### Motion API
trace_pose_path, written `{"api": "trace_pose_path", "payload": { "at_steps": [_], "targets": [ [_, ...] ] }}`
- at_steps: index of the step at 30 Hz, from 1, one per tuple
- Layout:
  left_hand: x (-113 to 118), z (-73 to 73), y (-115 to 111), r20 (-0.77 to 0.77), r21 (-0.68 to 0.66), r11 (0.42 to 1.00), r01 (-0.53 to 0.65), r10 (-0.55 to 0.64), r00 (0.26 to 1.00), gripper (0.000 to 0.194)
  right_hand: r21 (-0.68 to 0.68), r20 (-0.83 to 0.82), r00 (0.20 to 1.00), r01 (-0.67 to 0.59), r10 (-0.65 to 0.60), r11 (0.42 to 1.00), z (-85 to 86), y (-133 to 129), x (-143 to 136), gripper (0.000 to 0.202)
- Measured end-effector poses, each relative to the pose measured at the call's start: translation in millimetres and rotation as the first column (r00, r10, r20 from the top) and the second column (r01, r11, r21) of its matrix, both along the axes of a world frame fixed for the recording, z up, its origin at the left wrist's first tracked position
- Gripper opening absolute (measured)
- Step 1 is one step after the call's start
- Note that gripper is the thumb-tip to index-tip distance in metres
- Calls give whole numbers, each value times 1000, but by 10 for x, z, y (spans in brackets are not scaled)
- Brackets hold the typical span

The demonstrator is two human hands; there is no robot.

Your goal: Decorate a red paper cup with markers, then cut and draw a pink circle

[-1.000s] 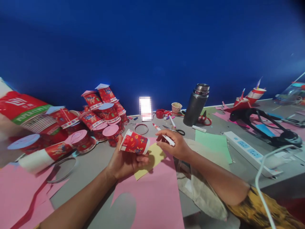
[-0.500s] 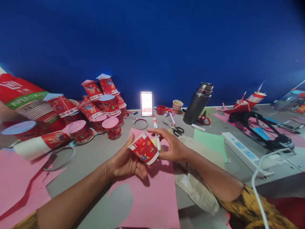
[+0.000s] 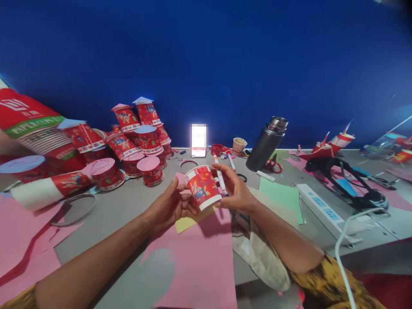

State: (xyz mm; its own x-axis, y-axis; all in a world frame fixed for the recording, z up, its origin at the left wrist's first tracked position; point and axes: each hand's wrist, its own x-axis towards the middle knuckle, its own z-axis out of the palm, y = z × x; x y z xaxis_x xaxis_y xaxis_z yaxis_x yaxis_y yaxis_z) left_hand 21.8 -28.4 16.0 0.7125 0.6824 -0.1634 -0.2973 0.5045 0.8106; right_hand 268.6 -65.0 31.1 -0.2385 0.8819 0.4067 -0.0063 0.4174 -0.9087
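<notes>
A red printed paper cup (image 3: 203,189) with a white rim is tilted in front of me, above a pink paper sheet (image 3: 206,257). My right hand (image 3: 236,189) grips it from the right, fingers at its top edge and thumb near the base. A white marker (image 3: 221,182) with a red label and a blue end shows between that hand and the cup, apparently held there too. My left hand (image 3: 169,204) is loosely open on the other side, thumb apart and bent fingers close against the cup. Beneath them, a yellow paper piece (image 3: 193,221) lies on the pink sheet.
Several decorated red cups (image 3: 141,137) are stacked at the left beside a sleeve of paper cups (image 3: 41,128). A dark flask (image 3: 265,146), a lit phone-like screen (image 3: 198,139), red scissors (image 3: 273,165) and a power strip (image 3: 318,210) surround the work. Grey cloth (image 3: 267,257) lies right.
The cup has turned and moved up and right, away from my left thumb. My right hand and the marker shifted slightly right, uncovering the yellow paper. The view moved a little.
</notes>
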Motion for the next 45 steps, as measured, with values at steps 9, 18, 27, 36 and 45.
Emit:
{"api": "trace_pose_path", "payload": {
  "at_steps": [9, 18, 27, 36, 45],
  "targets": [
    [-22, -6, -36, -54, 636, 720, -277, 400, 915, 94, -68, 61, 992, 117, -113, 991, -11, 26, -15, 109],
    [23, 16, -168, -124, 754, 622, -211, 450, 885, 104, -37, 159, 975, 165, -158, 986, -51, -20, -106, 104],
    [41, 30, -143, -145, 732, 636, -242, 494, 857, 90, 48, 196, 972, 124, -131, 991, 9, -23, -32, 111],
    [13, -93, -54, -135, 750, 623, -222, 472, 872, 83, 397, 92, 961, 205, -261, 895, 219, -331, -101, 30],
    [58, -25, -89, -121, 709, 664, -236, 445, 887, 80, 538, 174, 936, 171, -307, 825, 244, -342, -198, 17]
  ]
}}
